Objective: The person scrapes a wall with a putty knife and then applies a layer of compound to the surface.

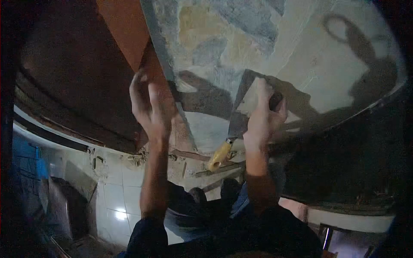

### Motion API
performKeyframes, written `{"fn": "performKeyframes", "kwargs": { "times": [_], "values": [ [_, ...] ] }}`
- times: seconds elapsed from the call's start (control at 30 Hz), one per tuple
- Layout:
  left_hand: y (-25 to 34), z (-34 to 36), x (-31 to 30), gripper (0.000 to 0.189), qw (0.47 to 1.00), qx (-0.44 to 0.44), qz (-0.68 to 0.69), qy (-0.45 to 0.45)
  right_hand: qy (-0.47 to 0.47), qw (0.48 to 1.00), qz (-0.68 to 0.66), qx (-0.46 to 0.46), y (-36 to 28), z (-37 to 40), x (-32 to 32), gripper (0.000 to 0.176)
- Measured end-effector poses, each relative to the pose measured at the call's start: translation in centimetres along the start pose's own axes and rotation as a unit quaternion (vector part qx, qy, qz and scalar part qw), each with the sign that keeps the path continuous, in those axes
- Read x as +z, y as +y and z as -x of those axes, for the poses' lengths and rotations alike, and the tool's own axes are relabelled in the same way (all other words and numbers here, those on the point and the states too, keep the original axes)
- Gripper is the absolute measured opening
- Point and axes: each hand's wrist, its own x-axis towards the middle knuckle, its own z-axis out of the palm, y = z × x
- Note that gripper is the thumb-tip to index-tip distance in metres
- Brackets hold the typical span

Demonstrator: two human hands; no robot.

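My left hand (149, 105) is raised at the edge of a reddish-brown panel (122, 34), its fingers apart and holding nothing. Blur softens its fingertips. My right hand (261, 114) is in front of a patchy grey and cream plastered surface (202, 38), fingers curled. A dark patch shows between its thumb and fingers, and I cannot tell what it grips. Just left of that wrist is a scraper with a yellow handle (220, 157) and a metal collar. Its dark blade (237, 122) runs upward beside the hand, which partly covers it.
Shadows of my hands and head fall across the plaster. Below are pale floor tiles (112, 193) with rubble and broken bits (137, 158) along the base. A dark slab-like object (69, 206) stands at lower left. My dark shoes (230, 187) show at the bottom centre.
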Motion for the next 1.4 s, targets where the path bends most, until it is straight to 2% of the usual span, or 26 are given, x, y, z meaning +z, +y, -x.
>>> {"fn": "performKeyframes", "kwargs": {
  "times": [0.03,0.07,0.1,0.13,0.2,0.27,0.3,0.33,0.4,0.5,0.53,0.6,0.67,0.73,0.77,0.87,0.9,1.03,1.17,1.27,1.33,1.4],
  "values": [
    [0.1,-2.0,0.5,0.054,1.0,0.001,-0.019,-0.025,-0.055,0.998,-0.007,-0.039,0.1,-0.4,-0.2,0.042],
    [-1.8,-3.9,1.3,0.059,0.989,-0.073,0.092,-0.093,-0.06,0.997,-0.01,-0.041,-0.3,-0.1,-0.1,0.042],
    [-3.8,-4.7,2.0,0.064,0.955,-0.144,0.201,-0.16,-0.049,0.999,0.002,-0.014,-0.8,0.0,0.0,0.038],
    [-4.8,-4.4,2.3,0.064,0.956,-0.141,0.202,-0.159,-0.036,0.999,0.013,0.013,-1.1,0.3,0.1,0.034],
    [-6.5,-4.0,3.2,0.071,0.903,-0.25,0.32,-0.141,-0.012,1.0,0.019,-0.016,-0.4,0.4,0.1,0.028],
    [-7.9,-3.3,3.1,0.072,0.912,-0.235,0.282,-0.181,0.019,0.999,0.028,-0.043,0.3,0.1,-0.3,0.021],
    [-7.8,-3.2,3.0,0.074,0.919,-0.223,0.242,-0.217,-0.015,0.997,0.019,-0.075,0.5,-0.1,-0.4,0.021],
    [-7.6,-2.9,3.0,0.074,0.918,-0.223,0.243,-0.221,-0.048,0.993,0.012,-0.106,0.7,-0.2,-0.7,0.021],
    [-7.2,-2.5,3.1,0.075,0.886,-0.257,0.316,-0.221,-0.041,0.992,0.015,-0.116,1.5,-0.4,-1.1,0.02],
    [-6.7,-2.2,3.0,0.075,0.88,-0.248,0.327,-0.237,-0.039,0.993,0.004,-0.109,1.7,-0.3,-1.7,0.02],
    [-6.4,-2.1,3.2,0.075,0.882,-0.245,0.328,-0.235,-0.043,0.994,-0.015,-0.095,1.6,-0.3,-1.6,0.02],
    [-5.5,-1.8,3.2,0.075,0.887,-0.31,0.304,-0.155,-0.031,0.997,-0.035,-0.069,1.5,-0.4,-1.8,0.02],
    [-6.3,-2.0,2.8,0.074,0.885,-0.319,0.297,-0.167,-0.019,0.997,-0.059,-0.041,0.7,-0.2,-2.1,0.021],
    [-8.1,-2.0,2.7,0.073,0.882,-0.327,0.289,-0.178,-0.041,0.999,-0.014,-0.008,-1.1,0.5,-2.3,0.021],
    [-9.4,-2.1,2.6,0.073,0.879,-0.338,0.283,-0.183,-0.073,0.995,-0.006,-0.069,-1.1,0.7,-2.5,0.022],
    [-7.2,-1.8,2.7,0.072,0.891,-0.318,0.275,-0.17,-0.08,0.992,-0.014,-0.097,-2.4,1.5,-1.8,0.022],
    [-6.0,-1.7,2.7,0.074,0.884,-0.335,0.281,-0.164,-0.032,0.999,0.032,-0.01,-2.8,2.2,-1.8,0.033],
    [-5.2,-1.7,3.0,0.077,0.88,-0.331,0.293,-0.176,-0.056,0.996,-0.046,-0.049,-3.8,2.4,-2.0,0.041],
    [-5.3,-1.4,3.1,0.08,0.882,-0.332,0.292,-0.163,-0.104,0.992,-0.064,-0.026,-3.8,2.9,-2.3,0.038],
    [-5.2,-1.5,3.2,0.082,0.888,-0.343,0.272,-0.141,-0.123,0.987,-0.043,-0.092,-3.7,2.3,-1.7,0.032],
    [-4.7,-1.0,3.2,0.062,0.892,-0.319,0.298,-0.116,-0.134,0.987,-0.035,-0.083,-4.0,2.0,-1.3,0.03],
    [-5.6,-1.4,3.3,0.062,0.877,-0.349,0.311,-0.116,-0.146,0.986,-0.028,-0.071,-4.2,1.9,-1.4,0.028]
  ]
}}
